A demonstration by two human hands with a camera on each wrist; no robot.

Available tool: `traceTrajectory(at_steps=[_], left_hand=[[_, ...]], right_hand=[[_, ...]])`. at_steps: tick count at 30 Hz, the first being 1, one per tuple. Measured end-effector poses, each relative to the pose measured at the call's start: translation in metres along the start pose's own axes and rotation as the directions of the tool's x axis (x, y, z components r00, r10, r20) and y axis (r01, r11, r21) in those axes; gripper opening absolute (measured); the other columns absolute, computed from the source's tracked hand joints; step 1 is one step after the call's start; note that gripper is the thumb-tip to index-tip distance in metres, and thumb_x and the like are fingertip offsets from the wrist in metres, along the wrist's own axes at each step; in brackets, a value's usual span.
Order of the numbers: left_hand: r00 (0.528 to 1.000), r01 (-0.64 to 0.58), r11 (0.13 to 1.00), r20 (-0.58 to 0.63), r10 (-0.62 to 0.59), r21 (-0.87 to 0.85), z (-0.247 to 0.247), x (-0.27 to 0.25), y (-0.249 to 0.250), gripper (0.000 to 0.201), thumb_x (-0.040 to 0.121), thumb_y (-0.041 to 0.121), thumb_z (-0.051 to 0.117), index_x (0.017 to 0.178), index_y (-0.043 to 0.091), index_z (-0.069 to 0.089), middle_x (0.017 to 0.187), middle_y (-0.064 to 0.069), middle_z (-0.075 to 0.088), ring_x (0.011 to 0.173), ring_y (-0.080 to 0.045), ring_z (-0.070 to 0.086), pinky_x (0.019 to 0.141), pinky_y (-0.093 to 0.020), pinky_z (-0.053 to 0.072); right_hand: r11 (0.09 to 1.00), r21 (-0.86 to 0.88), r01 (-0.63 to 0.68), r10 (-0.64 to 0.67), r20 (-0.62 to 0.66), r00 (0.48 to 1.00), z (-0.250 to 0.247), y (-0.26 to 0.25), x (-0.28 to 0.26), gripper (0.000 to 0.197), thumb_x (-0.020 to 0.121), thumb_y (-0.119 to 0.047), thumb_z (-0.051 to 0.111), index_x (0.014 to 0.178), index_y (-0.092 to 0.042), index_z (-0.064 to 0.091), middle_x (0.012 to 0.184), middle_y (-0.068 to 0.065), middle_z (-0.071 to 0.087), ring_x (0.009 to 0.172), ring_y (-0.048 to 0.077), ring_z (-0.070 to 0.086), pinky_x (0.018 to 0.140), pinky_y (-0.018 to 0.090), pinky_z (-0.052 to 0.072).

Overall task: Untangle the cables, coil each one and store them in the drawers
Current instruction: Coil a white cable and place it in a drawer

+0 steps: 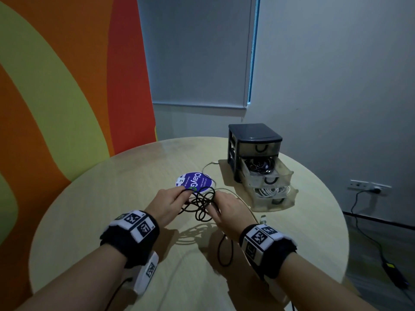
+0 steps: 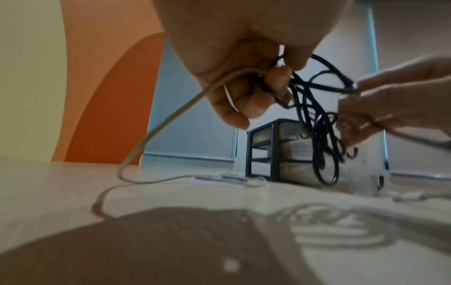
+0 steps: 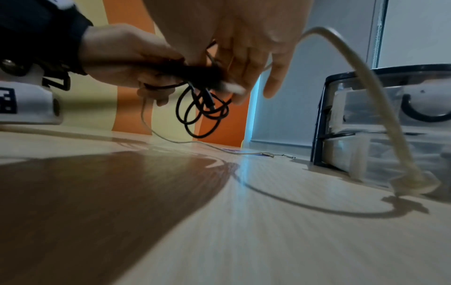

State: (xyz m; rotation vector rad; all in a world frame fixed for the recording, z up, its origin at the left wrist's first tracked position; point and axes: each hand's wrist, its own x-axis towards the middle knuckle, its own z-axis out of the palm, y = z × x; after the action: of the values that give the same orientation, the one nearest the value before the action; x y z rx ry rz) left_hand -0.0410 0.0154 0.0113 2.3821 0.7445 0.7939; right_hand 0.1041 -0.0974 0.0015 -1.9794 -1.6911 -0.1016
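Observation:
A tangled black cable [image 1: 202, 204] hangs between my two hands above the round table [image 1: 101, 209]. My left hand [image 1: 179, 196] pinches its left side, and a white cable [image 2: 158, 127] also runs through those fingers down to the table. My right hand [image 1: 215, 207] pinches the black cable [image 2: 317, 125] near a plug. The white cable [image 3: 366, 77] arches past my right hand [image 3: 244, 63] to the tabletop. The drawer unit [image 1: 256, 140] stands at the back right: the middle drawer [image 1: 269, 176] is out with black cables in it, the bottom drawer [image 1: 276, 194] is out with white cables.
A round blue and white sticker [image 1: 195, 181] lies just beyond my hands. The drawer unit sits on a thin wooden board [image 1: 224, 169]. The white cable's plug [image 1: 263, 218] rests right of my right hand. A wall socket [image 1: 368, 188] with a dark cord is off the table, right.

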Motion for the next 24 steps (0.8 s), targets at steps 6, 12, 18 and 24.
traceTrajectory(at_steps=[6,12,18,24], left_hand=[[0.994,0.045,0.996,-0.104,-0.036,0.081,0.003,0.002,-0.01,0.02,0.079,0.032,0.069,0.085,0.018,0.057,0.064,0.005,0.055,0.055,-0.007,0.044,0.053,-0.021,0.034],[0.993,-0.034,0.997,-0.115,0.027,-0.065,-0.007,0.004,-0.008,0.054,0.064,0.063,0.044,0.093,0.021,0.061,0.085,0.012,0.049,0.079,0.001,0.047,0.065,-0.009,0.032],[0.992,-0.036,0.998,-0.116,0.042,0.061,-0.033,0.03,0.014,0.018,0.079,0.031,0.058,0.089,0.018,0.067,0.072,0.014,0.051,0.062,-0.002,0.046,0.059,-0.015,0.031],[0.934,-0.336,0.939,-0.105,0.342,0.067,-0.04,0.05,0.074,0.011,0.082,0.024,0.07,0.086,0.014,0.068,0.068,0.014,0.05,0.063,0.005,0.045,0.06,-0.009,0.032]], right_hand=[[0.993,-0.103,0.053,-0.069,-0.161,0.984,0.005,-0.004,-0.003,0.022,0.07,-0.032,0.042,0.063,-0.014,0.054,0.064,0.0,0.052,0.059,0.02,0.052,0.05,0.026,0.042],[0.997,-0.064,0.037,-0.041,-0.07,0.997,0.002,0.0,-0.007,0.042,0.065,-0.033,0.04,0.098,-0.014,0.055,0.098,0.001,0.052,0.091,0.021,0.047,0.077,0.028,0.032],[0.999,-0.007,0.04,-0.041,-0.168,0.985,-0.003,0.0,-0.003,0.049,0.072,-0.038,0.039,0.109,-0.011,0.056,0.104,0.004,0.056,0.095,0.023,0.052,0.089,0.039,0.045],[0.87,0.468,-0.156,0.132,0.084,0.988,-0.047,-0.023,0.024,0.037,0.093,-0.03,0.053,0.123,-0.008,0.054,0.104,0.004,0.065,0.093,0.01,0.061,0.088,0.029,0.044]])
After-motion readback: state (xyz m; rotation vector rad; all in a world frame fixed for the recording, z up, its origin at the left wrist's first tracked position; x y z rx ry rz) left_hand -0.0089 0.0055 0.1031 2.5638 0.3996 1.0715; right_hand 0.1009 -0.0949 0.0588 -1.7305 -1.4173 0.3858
